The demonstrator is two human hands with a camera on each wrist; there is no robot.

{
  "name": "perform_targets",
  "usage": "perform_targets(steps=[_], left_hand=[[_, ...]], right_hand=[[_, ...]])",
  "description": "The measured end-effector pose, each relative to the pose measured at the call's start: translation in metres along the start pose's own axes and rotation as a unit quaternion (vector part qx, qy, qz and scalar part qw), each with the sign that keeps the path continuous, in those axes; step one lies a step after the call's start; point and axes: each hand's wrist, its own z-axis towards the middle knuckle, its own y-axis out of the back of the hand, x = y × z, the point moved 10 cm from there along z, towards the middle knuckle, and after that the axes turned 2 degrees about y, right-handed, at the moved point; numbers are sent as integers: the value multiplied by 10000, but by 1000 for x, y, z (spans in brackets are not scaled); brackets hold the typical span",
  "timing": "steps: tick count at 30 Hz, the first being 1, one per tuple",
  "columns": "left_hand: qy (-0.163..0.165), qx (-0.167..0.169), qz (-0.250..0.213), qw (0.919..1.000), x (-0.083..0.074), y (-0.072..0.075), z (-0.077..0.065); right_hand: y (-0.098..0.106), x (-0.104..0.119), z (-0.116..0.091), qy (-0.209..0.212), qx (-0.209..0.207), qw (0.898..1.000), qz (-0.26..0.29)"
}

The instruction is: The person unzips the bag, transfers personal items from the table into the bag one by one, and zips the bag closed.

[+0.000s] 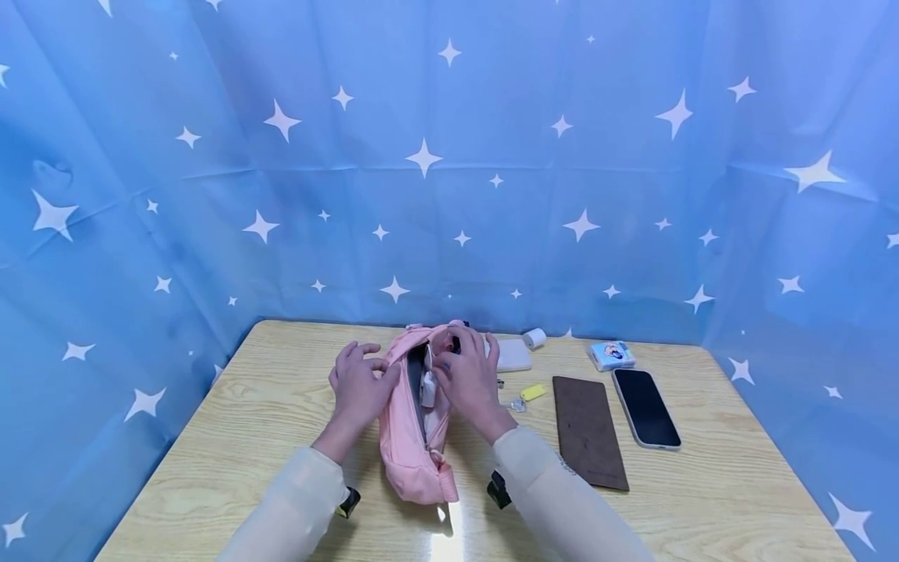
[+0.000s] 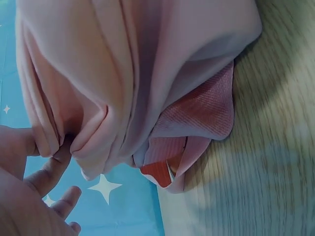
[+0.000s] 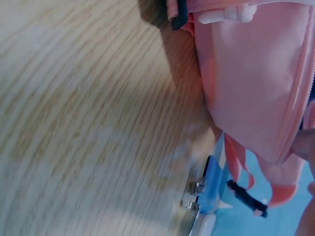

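Note:
A pink fabric bag [image 1: 414, 476] stands lengthwise on the table, its zipped top parted to show a grey lining and a white item [image 1: 428, 389] inside. On its left side my left hand [image 1: 360, 390] pinches the edge of the opening; the left wrist view shows the folded pink cloth between thumb and finger, other fingers spread. Across from it, my right hand [image 1: 469, 386] grips the opposite edge near the far end. In the right wrist view those fingertips [image 3: 302, 145] sit at the zipper edge, mostly out of frame.
Right of the bag lie a flat white device [image 1: 514, 355], a small white cylinder [image 1: 534, 338] and keys with a yellow tag [image 1: 534, 392]. Farther right are a brown leather-like folder [image 1: 590, 433], a smartphone [image 1: 646, 410] and a blue tissue pack [image 1: 611, 355]. A starry blue curtain [image 1: 492, 257] borders the table.

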Motion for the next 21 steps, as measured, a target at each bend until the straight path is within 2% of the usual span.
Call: perform_targets(steps=[5,6,9,11,13,19,21], left_hand=[[-38,57,2,10000,-1,0,1],[-42,55,9,10000,0,0,1],[-42,56,24,10000,1,1,1],[-36,37,65,10000,2,3,0],[-48,18,102,9999,3,3,0],[-209,-70,215,9995,0,4,0],[-253,-65,247,9994,-1,4,-1]], right_hand=[[4,-9,-3,-273,-235,9990,248],[3,-12,-4,-400,-138,9987,278],[-5,-20,-8,-704,497,9961,169],[-8,-23,-12,-757,827,9936,128],[-8,-24,-15,-752,967,9922,229],[12,-17,-13,-503,395,9947,806],[15,-14,-11,-464,358,9941,910]])
